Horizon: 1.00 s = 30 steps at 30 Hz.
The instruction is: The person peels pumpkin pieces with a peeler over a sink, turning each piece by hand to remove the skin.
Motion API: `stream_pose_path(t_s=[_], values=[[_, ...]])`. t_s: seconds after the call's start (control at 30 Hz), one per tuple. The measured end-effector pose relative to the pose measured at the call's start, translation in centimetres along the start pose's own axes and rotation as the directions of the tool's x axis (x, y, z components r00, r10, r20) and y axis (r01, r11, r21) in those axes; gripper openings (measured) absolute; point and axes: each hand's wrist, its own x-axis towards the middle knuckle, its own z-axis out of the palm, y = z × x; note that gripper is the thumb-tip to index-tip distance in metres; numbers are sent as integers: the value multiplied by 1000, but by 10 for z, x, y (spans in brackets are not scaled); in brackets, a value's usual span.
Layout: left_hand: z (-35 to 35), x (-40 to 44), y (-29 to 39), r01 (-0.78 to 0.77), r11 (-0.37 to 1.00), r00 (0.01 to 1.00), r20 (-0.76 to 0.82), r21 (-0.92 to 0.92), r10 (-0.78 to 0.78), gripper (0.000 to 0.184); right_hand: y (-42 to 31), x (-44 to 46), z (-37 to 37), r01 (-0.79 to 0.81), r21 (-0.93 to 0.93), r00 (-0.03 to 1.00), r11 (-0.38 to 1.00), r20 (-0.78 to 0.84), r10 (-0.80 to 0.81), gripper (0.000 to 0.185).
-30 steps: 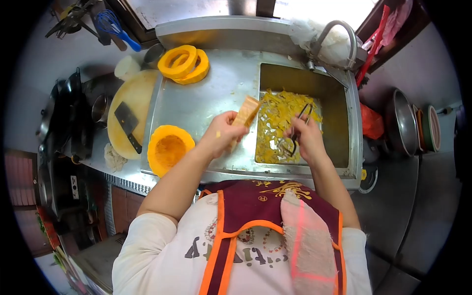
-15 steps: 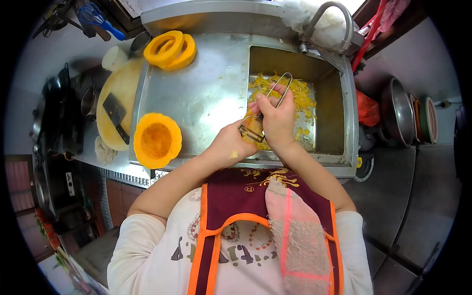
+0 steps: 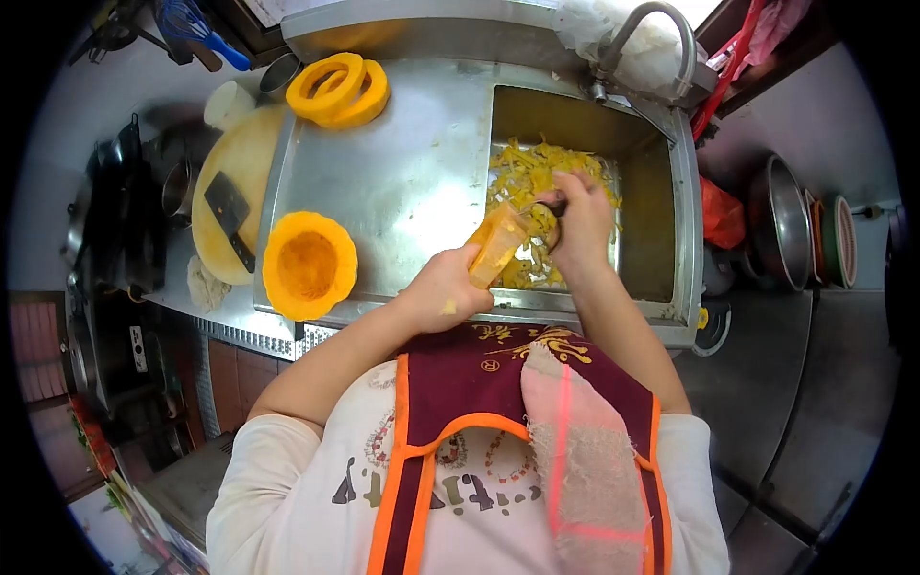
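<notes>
My left hand [image 3: 448,286] is closed around a piece of pumpkin [image 3: 498,247], tilted over the near edge of the sink. My right hand [image 3: 582,218] is closed on a metal peeler [image 3: 547,203], which is mostly hidden by the fingers and lies just right of the pumpkin piece. Below both hands, yellow peelings [image 3: 546,158] cover much of the sink [image 3: 647,230] floor. To the left, a hollowed pumpkin half [image 3: 309,265] rests on the steel drainboard [image 3: 402,163]. Farther back lie two pumpkin rings [image 3: 340,91], one leaning over the other.
A round cutting board [image 3: 235,158] with a black cleaver [image 3: 228,213] on it stands left of the drainboard. A curved faucet [image 3: 652,14] rises at the sink's back right. A metal bowl [image 3: 786,222] leans at the right.
My right hand has moved right and away from the pumpkin piece, taking the peeler with it. The pumpkin piece is tilted up and shows more of its surface.
</notes>
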Motion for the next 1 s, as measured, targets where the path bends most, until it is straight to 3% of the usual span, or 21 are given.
stream_pose_path(t_s=[0.07, 0.1, 0.2, 0.27, 0.33, 0.37, 0.47, 0.57, 0.67, 0.7, 0.77, 0.8, 0.9, 1.0], values=[[4, 5, -1, -11, 1000, 1000, -16, -29, 10, 23, 0, -34, 18, 64, -170, 980, 983, 197, -30, 24], [7, 6, -4, -29, 987, 999, -36, -155, 24, 24, 1, -41, 20, 108, -250, 955, 962, 295, -31, 26], [5, 7, -4, 10, 997, 999, -35, -78, -13, 26, 25, -1, 2, 254, -268, 966, 929, 124, -228, 24], [5, -4, -6, -10, 1000, 1000, 22, 29, 9, 26, 32, 58, -44, 156, -712, 881, 685, -213, -422, 29], [5, -6, -14, -102, 994, 993, 59, 34, 100, 26, 32, 70, -65, 61, -314, 984, 947, -141, -110, 28], [2, -6, -13, -60, 998, 995, 72, -32, 62, 25, 38, 64, -76, -66, -111, 996, 992, -60, 60, 28], [7, -1, -7, -23, 998, 997, 74, -50, 26, 23, 12, 10, -20, -93, -68, 995, 993, 41, 96, 23], [7, 3, -5, 31, 999, 994, 106, -22, -29, 24, 9, -33, 15, 48, -240, 985, 970, 173, -6, 37], [10, -1, -12, -76, 992, 996, 54, 97, 71, 24, 28, 18, -14, 148, -318, 989, 937, 71, -132, 36], [12, -5, -14, -86, 992, 995, 63, 97, 80, 24, 47, 44, -34, 183, -611, 941, 770, -117, -317, 32], [9, -9, -14, -126, 986, 991, 66, 112, 119, 24, 70, 49, -73, -24, -271, 975, 962, -217, -37, 28], [4, -5, -14, -129, 988, 990, 68, 89, 123, 23, 74, 52, -78, -140, -87, 970, 986, -214, 119, 26], [2, -6, -8, -49, 999, 991, 129, 21, 46, 23, 30, 31, -44, -343, 55, 916, 938, -203, 347, 20], [7, 1, -9, -75, 997, 991, 106, -37, 78, 23, 5, -3, 0, -82, -99, 986, 992, 135, 95, 19]])
